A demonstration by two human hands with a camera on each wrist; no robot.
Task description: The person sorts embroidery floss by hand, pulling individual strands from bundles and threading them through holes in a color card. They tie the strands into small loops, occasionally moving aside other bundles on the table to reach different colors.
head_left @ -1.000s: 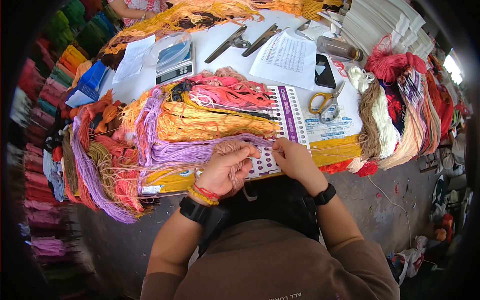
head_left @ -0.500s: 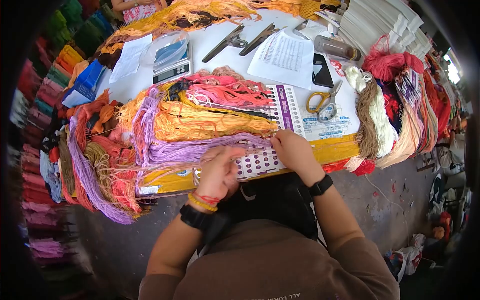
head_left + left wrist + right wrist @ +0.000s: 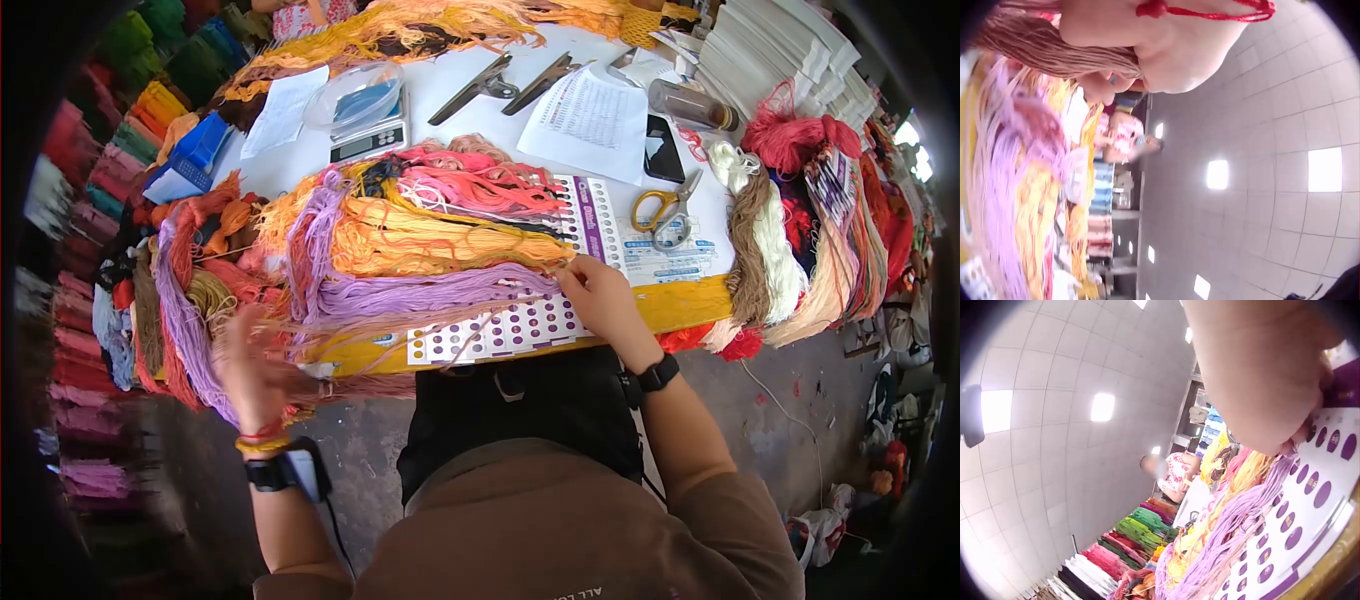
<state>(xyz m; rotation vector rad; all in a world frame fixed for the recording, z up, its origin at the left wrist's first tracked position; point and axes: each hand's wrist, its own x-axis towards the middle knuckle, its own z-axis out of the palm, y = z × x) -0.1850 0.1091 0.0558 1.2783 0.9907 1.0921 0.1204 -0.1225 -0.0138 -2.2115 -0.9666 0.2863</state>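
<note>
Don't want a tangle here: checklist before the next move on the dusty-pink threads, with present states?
1. Dusty-pink thread strands reach the left hand: ok.
2. Left hand's grip on them: cannot tell, blurred in the head view.
3. Right hand at the white card with purple dots: ok.
4. Strands seated in a card hole: cannot tell, fingers cover the spot.
5. Dusty-pink strands gathered neatly: not ok, loose ones stray across the card.
6. Scissors with one yellow handle loop away from both hands: ok, beyond the right hand.
</note>
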